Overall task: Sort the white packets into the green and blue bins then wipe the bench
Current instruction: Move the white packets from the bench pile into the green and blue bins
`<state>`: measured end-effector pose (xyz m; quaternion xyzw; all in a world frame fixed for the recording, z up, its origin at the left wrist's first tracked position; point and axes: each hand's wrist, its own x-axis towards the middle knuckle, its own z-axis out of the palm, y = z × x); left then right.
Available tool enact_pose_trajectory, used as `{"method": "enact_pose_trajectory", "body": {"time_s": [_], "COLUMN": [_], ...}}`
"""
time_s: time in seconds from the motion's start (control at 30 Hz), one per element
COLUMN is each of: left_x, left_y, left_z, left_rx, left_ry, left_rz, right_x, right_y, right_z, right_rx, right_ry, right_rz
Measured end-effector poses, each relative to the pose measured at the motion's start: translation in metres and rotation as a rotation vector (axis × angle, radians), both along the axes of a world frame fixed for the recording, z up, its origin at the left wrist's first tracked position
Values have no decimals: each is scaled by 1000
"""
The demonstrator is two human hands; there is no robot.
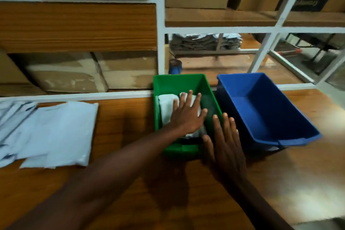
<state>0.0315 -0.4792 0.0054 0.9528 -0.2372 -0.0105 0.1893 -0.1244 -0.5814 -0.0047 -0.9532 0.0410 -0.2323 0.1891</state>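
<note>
A green bin (179, 82) stands on the wooden bench (130, 183) with a blue bin (270, 110) right beside it. A white packet (166, 107) lies inside the green bin. My left hand (186, 115) rests flat on that packet, fingers spread. My right hand (224, 145) is flat and open at the green bin's near right corner, fingers apart, holding nothing. A pile of white packets (56, 132) lies on the bench at the left. Nothing shows inside the blue bin.
A white metal shelf frame (160, 33) rises behind the bins, holding cardboard boxes (74, 73) at the left and more boxes above. A small blue container (175, 66) stands behind the green bin. Stacked packets (201, 42) lie on a far shelf.
</note>
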Motion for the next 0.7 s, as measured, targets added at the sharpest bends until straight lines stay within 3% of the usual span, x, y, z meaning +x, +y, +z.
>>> {"method": "enact_pose_trajectory", "body": {"time_s": [0.13,0.4,0.53,0.7], "left_x": [-65,-157,-165,-115], "left_y": [88,287,353,422], "left_z": [32,16,7,-29], "left_rx": [-94,72,43,6], "left_ry": [-199,-112,-87,-98], "left_rz": [36,404,516,541], "right_x": [-12,-24,-10,44], "right_y": [43,187,256,334], "right_z": [28,33,19,-20], "right_rx": [76,283,234,274], "right_ry": [-106,-63,33,179], "right_rz": [97,330,393,404]}}
